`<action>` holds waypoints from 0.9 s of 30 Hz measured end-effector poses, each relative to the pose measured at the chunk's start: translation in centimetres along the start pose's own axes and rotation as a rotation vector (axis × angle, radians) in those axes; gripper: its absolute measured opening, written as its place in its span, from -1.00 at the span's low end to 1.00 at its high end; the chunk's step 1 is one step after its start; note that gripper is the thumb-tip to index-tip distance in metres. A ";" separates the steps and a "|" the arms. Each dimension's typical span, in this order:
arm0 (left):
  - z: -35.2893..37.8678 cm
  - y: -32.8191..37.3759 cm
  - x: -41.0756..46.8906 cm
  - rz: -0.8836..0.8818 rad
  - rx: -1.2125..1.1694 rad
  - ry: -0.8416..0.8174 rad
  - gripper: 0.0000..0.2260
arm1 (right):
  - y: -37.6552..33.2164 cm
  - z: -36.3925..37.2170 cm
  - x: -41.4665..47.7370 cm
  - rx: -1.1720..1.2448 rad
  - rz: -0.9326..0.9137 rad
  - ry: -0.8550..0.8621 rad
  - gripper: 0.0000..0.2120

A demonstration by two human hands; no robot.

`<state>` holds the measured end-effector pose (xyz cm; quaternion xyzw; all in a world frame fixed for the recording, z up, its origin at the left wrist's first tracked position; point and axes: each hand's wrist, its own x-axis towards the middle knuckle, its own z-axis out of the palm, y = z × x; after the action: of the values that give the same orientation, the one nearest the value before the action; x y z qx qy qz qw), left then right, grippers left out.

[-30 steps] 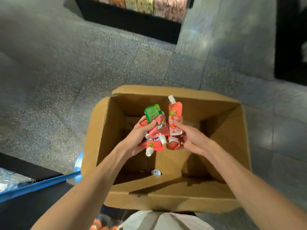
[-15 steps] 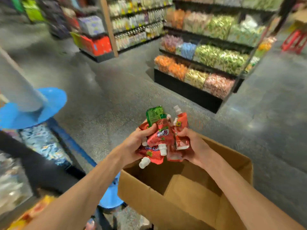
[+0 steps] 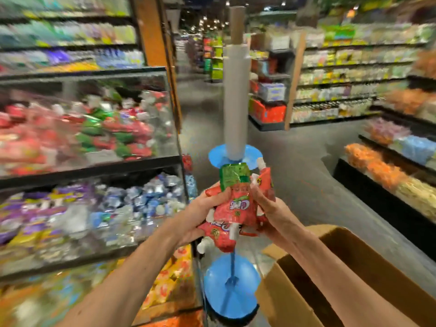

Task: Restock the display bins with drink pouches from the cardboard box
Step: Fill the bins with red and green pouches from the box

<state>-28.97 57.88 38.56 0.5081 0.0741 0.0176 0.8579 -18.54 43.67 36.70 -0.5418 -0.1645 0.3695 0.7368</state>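
Drink pouches (image 3: 236, 208), red with one green, are bunched and gripped from both sides by the left hand (image 3: 200, 215) and right hand (image 3: 274, 212), presumably so none slips; they are held clear of the cardboard box (image 3: 368, 263), near the display bins (image 3: 94, 128).

Display bins (image 3: 89, 169), L side, w/ red & green pouches (image 3: 106, 135).

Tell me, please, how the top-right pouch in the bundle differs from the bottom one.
The top-right pouch points its white cap up; the bottom pouch points its cap down. The right hand holds the top-right pouch, the left hand the bottom pouch. Both are red.
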 end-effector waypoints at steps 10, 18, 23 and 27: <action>-14.2 6.5 -10.3 0.038 -0.070 0.190 -0.72 | 6.3 17.8 6.1 -0.008 0.037 -0.028 -0.62; -21.4 9.9 -13.0 0.009 0.070 0.287 -0.71 | 9.7 27.0 8.9 -0.078 0.077 0.120 -0.57; -24.1 11.8 -12.8 -0.059 0.203 0.271 -0.68 | 9.4 29.4 9.5 -0.124 0.065 0.001 -0.12; -24.6 14.1 -11.2 -0.045 0.401 0.215 -0.69 | 8.3 29.4 10.2 -0.047 0.098 -0.135 -0.15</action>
<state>-42.95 84.94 40.47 0.6618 0.1787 0.0374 0.7271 -33.65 72.13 37.98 -0.5402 -0.1957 0.4370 0.6920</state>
